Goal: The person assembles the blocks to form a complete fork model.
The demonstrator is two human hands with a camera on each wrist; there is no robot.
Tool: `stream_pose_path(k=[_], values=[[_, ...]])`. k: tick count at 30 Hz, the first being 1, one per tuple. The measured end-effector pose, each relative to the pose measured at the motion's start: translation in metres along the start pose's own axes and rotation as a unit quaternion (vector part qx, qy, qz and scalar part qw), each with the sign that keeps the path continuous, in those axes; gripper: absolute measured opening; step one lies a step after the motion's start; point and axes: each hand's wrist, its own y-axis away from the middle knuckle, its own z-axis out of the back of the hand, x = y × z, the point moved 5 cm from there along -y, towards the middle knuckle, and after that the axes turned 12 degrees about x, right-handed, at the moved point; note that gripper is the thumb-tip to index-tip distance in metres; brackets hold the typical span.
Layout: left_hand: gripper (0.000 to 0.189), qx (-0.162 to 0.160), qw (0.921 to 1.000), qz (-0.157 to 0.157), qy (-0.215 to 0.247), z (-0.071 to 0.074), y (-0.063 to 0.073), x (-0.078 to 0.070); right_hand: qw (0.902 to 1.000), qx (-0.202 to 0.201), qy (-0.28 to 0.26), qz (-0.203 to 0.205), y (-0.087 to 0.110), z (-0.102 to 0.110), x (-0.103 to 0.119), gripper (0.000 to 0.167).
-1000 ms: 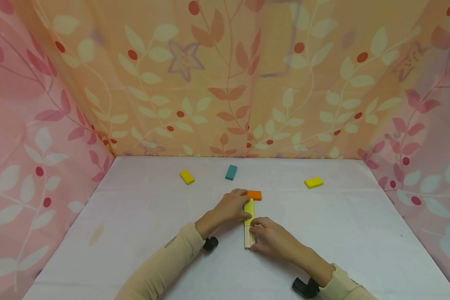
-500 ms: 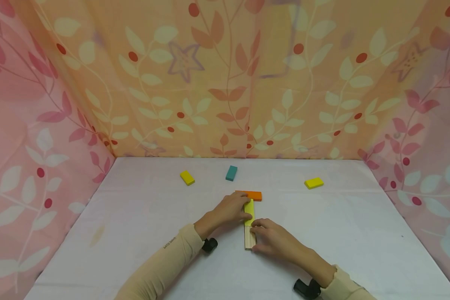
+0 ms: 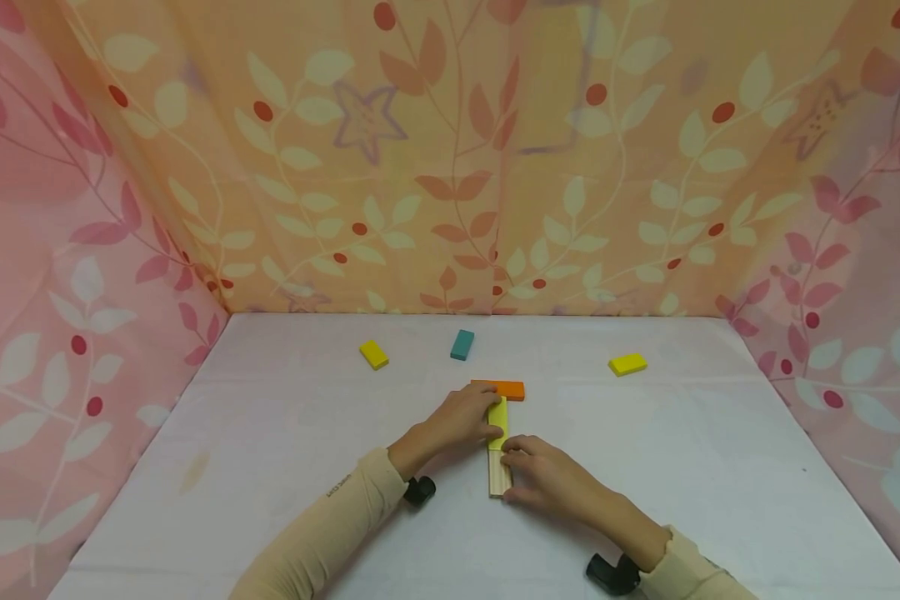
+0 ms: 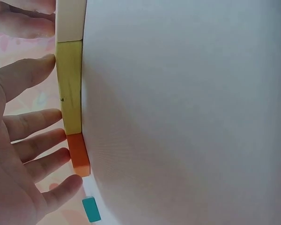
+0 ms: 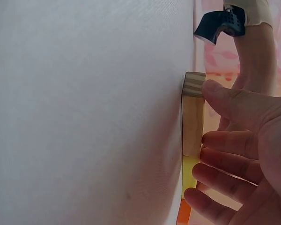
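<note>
Laid end to end on the white cloth are a plain wooden block and a yellow block. An orange block lies crosswise at the far end of this row. My left hand rests along the left side, its outstretched fingers touching the yellow and orange blocks. On the other side, my right hand has its thumb and fingers against the plain block, with some fingers reaching along the yellow block. Neither hand visibly wraps round a block.
Farther back lie a yellow block on the left, a teal block near the middle and another yellow block on the right. Patterned curtains border the cloth-covered table at the back and sides.
My left fingertips have lowered slightly, so more of the orange block's left part shows. The right hand and the blocks stay nearly still.
</note>
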Motion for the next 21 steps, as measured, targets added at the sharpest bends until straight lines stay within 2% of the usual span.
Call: stream_pose_path(k=[11, 17, 21], values=[[0.055, 0.006, 0.9999, 0.0, -0.015, 0.005, 0.008, -0.006, 0.9996, 0.004, -0.025, -0.012, 0.002, 0.002, -0.005, 0.037], [0.065, 0.024, 0.9995, -0.006, -0.02, 0.002, 0.014, -0.011, 0.9984, 0.011, -0.043, -0.036, 0.005, 0.008, -0.014, 0.039], [0.073, 0.035, 0.9991, -0.005, -0.024, -0.002, 0.017, -0.013, 0.9975, -0.006, -0.059, -0.038, 0.008, 0.015, -0.018, 0.038]])
